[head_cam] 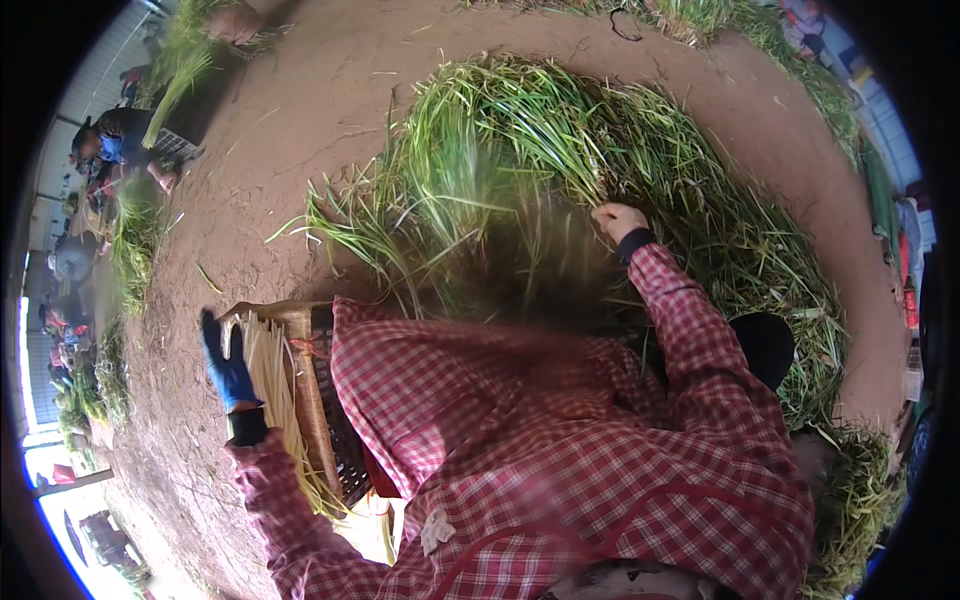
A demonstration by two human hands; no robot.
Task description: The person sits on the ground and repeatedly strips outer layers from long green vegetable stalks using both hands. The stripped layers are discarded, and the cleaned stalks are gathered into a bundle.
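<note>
My bare right hand (619, 220) is closed on the base of a bunch of long green leafy stalks (551, 146), at the inner edge of a large heap of the same stalks (712, 202) that curves around in front and to the right. My left hand (229, 364), in a blue glove, is raised with thumb and fingers apart and holds nothing. Just beside it lies a bundle of pale stripped stalks (271, 367) on a crate (351, 442) with a tan edge, at my left side. The middle of the heap is blurred.
Bare brown ground (247, 187) surrounds the heap. At the upper left a person (124, 139) bends beside a dark crate (176, 144) and green stalks. More people and piles line the left edge. Another person (808, 26) is at the upper right. A black round object (763, 351) lies near my right elbow.
</note>
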